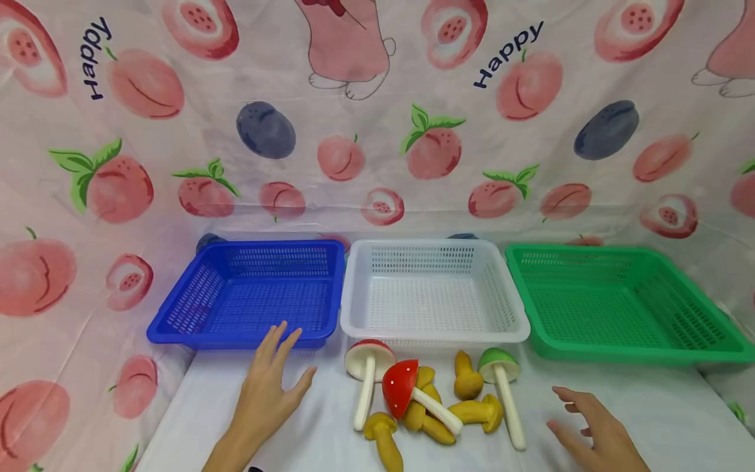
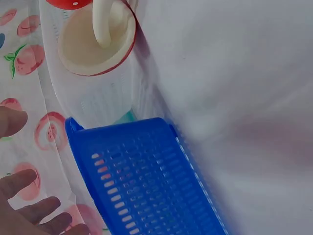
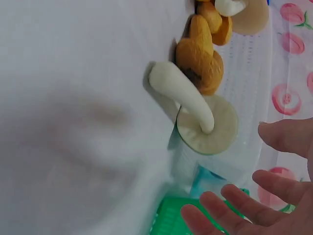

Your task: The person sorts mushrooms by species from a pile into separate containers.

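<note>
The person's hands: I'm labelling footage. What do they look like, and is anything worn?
The left hand and right hand are bare, with slender fingers and no visible gloves, rings or sleeves. A small black piece shows beside the left forearm, too little to identify.

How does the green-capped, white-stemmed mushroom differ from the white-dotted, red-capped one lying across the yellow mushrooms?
Cap: the green-capped, white-stemmed mushroom shows green; the white-dotted, red-capped mushroom shows red with white dots.
Place: the green one lies at the group's right edge; the red one lies across yellow mushrooms.
Pose, head view: the green one's stem runs mostly down the picture; the red one's slants more rightward.
Both have white stems.
</note>
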The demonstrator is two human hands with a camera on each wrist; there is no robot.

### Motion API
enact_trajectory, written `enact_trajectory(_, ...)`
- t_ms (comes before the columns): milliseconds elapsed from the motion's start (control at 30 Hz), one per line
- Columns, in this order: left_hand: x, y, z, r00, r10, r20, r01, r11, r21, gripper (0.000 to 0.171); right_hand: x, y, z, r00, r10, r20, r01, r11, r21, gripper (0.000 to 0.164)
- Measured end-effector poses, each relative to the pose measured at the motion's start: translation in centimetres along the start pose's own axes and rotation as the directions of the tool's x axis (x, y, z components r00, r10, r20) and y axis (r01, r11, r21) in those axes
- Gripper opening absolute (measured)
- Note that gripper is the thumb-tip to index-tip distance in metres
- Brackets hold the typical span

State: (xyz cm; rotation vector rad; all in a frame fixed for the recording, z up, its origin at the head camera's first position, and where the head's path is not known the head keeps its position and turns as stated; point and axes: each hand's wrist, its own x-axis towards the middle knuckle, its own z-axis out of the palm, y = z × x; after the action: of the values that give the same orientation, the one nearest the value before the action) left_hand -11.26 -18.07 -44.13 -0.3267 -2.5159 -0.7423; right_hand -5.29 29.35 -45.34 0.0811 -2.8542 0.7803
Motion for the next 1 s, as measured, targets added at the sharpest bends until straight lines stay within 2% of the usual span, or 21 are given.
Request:
enact_trajectory(167,0.7,0.3,0.8,1.000,-0.004,0.027,0.005,0.999,-0.045,0.063,0.1,-0.6,1.1,0.990,0.090,0.113,-0.094,0.995,0.031,0.052)
enact_trajectory(267,0.9,0.4,1.4,1.000,0.001,0.020,0.000,0.998,-0.059,0.062,0.4,-0.7,1.8,0.967,0.151,0.205,-0.162,0.986,0.038,0.055)
enact_trajectory(367,1.3,0.5,2.0,1.000,0.022,0.016,-0.020,0.997,-0.069,0.061,0.7,-0.6,2.5,0.948,0.186,0.258,-0.204,0.978,0.044,0.057)
enact_trajectory(533,2.4,0.9,2.8,0.998,0.055,0.022,-0.053,0.994,-0.093,0.057,1.1,-0.3,3.7,0.925,0.232,0.302,-0.259,0.964,0.055,0.061)
enact_trajectory(733,3.8,1.4,4.0,0.997,0.043,0.065,-0.035,0.993,-0.109,0.052,1.5,0.5,5.5,0.897,0.295,0.330,-0.329,0.943,0.051,0.075)
enact_trajectory(800,4.2,1.5,4.3,0.996,0.041,0.074,-0.032,0.993,-0.113,0.051,1.6,1.1,6.2,0.898,0.297,0.324,-0.332,0.942,0.056,0.077)
enact_trajectory(1000,5.1,1.4,5.3,0.995,0.024,0.093,-0.013,0.992,-0.124,0.050,1.8,-0.5,5.8,0.906,0.286,0.311,-0.330,0.939,0.096,0.056)
